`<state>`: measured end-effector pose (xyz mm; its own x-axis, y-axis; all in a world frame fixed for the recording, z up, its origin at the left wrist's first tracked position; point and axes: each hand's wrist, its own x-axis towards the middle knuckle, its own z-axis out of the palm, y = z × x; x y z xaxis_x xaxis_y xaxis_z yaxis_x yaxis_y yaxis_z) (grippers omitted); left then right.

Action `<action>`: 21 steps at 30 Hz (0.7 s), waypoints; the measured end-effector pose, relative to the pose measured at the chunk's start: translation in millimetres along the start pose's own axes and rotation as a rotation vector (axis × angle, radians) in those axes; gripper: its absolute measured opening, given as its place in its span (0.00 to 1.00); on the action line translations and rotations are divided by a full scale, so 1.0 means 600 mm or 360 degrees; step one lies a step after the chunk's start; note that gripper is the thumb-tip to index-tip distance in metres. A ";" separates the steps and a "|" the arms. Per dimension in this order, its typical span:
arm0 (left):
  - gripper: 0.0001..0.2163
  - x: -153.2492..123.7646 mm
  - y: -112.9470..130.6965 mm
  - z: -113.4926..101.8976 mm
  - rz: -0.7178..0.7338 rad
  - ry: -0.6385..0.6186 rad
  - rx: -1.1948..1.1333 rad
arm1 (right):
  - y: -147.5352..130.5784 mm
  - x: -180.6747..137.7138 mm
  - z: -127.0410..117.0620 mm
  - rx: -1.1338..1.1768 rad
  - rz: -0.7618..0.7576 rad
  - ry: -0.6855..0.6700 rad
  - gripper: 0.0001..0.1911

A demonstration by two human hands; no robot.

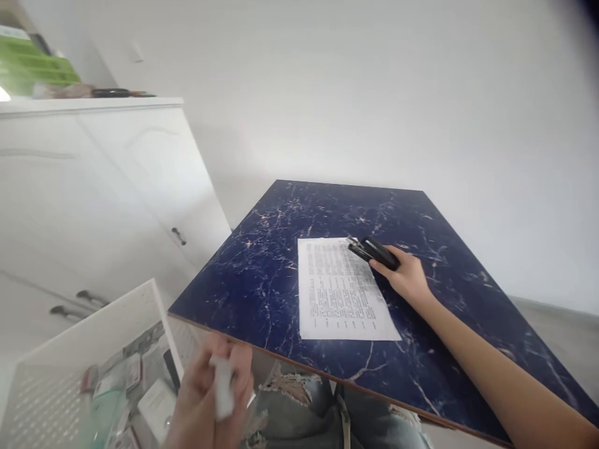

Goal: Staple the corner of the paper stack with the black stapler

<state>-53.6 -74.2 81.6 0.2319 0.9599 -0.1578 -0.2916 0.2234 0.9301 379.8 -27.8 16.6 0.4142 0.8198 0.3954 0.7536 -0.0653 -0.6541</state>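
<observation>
My right hand [407, 274] is closed around a black stapler [380, 251]. The stapler's jaws are apart and reach over the top right part of a printed sheet of paper [341, 293] on the blue table. Below the table's front left edge, my left hand [210, 393] is closed on a small pale block-shaped object [223, 388]. Motion blurs that hand, so I cannot make out exactly what the object is.
The dark blue marbled table [234, 280] stands against a white wall. On the left, a white plastic basket [93, 318] holds packets and small boxes. Behind it is a white cabinet [107, 187] with dark handles, and a green basket [37, 65] on top.
</observation>
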 end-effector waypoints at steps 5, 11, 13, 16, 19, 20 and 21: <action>0.09 0.193 0.024 0.169 0.0159 -0.0224 -0.0131 | -0.009 0.006 -0.011 0.0139 0.0031 -0.0071 0.17; 0.10 0.470 0.013 0.211 0.0498 -0.0056 0.0860 | 0.006 0.013 -0.017 0.0129 0.0037 -0.0074 0.14; 0.08 0.534 0.014 0.182 0.0389 0.0034 0.1179 | 0.007 0.015 -0.017 0.0129 0.0043 -0.0075 0.13; 0.03 0.589 0.025 0.129 0.0282 0.0153 0.1395 | 0.002 0.015 -0.017 0.0151 0.0011 -0.0120 0.11; 0.03 0.610 0.035 0.085 0.0208 0.0226 0.1604 | -0.004 0.011 -0.013 0.0192 -0.0030 -0.0152 0.09; 0.03 0.613 0.036 0.075 0.0202 0.0231 0.1661 | -0.005 0.009 -0.011 0.0205 -0.0043 -0.0164 0.09; 0.03 0.613 0.037 0.067 0.0204 0.0231 0.1710 | -0.007 0.007 -0.009 0.0217 -0.0057 -0.0182 0.09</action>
<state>62.8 277.3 57.8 0.1253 0.9921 -0.0111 0.6732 -0.0768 0.7355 381.2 -26.9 24.4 0.3216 0.8802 0.3489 0.6875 0.0363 -0.7252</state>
